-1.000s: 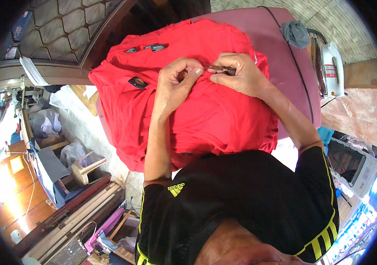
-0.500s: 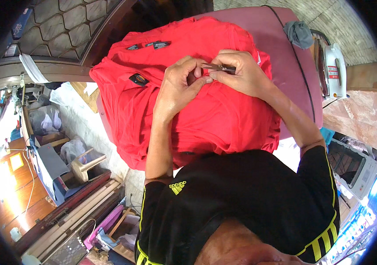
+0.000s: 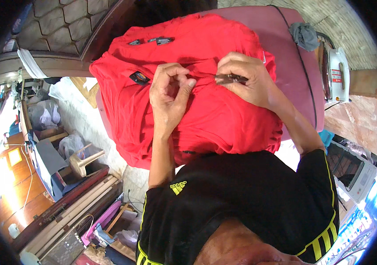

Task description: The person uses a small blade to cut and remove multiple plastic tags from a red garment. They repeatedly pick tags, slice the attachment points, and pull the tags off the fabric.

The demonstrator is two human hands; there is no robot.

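Pink padded board (image 3: 285, 48) carries it all. Red garments (image 3: 224, 119) piled on it, covering most of the near and left part, hanging over the left edge. Grey rag (image 3: 304, 34) at the far right corner. Black cord (image 3: 302, 66) runs along the right side. White iron (image 3: 335, 73) just beside the right edge.

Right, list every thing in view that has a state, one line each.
Red garment: spread on the padded board, bunched at its near edge.
Left hand: pinching a fold of the cloth.
Right hand: holding a small dark tool against the cloth.
Iron: parked beside the board.
Grey cloth: crumpled.
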